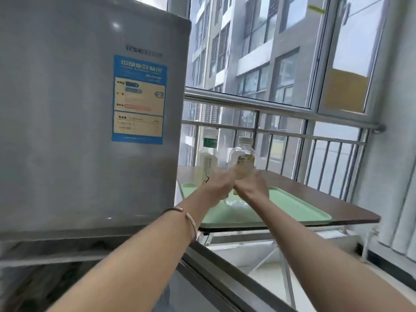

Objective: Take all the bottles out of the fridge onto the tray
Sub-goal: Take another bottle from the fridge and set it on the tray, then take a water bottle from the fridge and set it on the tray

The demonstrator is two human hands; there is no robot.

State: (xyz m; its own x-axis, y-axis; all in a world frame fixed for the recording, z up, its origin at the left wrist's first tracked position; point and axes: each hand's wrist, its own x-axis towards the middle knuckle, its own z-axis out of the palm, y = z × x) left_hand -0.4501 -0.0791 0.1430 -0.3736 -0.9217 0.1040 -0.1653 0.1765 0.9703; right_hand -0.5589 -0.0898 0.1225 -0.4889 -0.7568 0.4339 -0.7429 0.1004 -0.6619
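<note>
A grey fridge [85, 113] with its door closed and a blue energy label fills the left. To its right a pale green tray [292, 210] lies on a dark brown table [351, 210]. My left hand [219, 184] is shut on a tall clear bottle [208, 158] with a green neck band and white cap, held upright over the tray's left part. My right hand [253, 184] is shut on a rounder clear bottle [243, 159] with a yellow label, right beside the first. Both bottle bases are hidden behind my hands.
A steel railing [281, 113] and large windows run behind the table. A metal ledge [225, 266] runs below my arms, in front of the fridge. The right half of the tray is bare. A wall [394, 154] stands at the far right.
</note>
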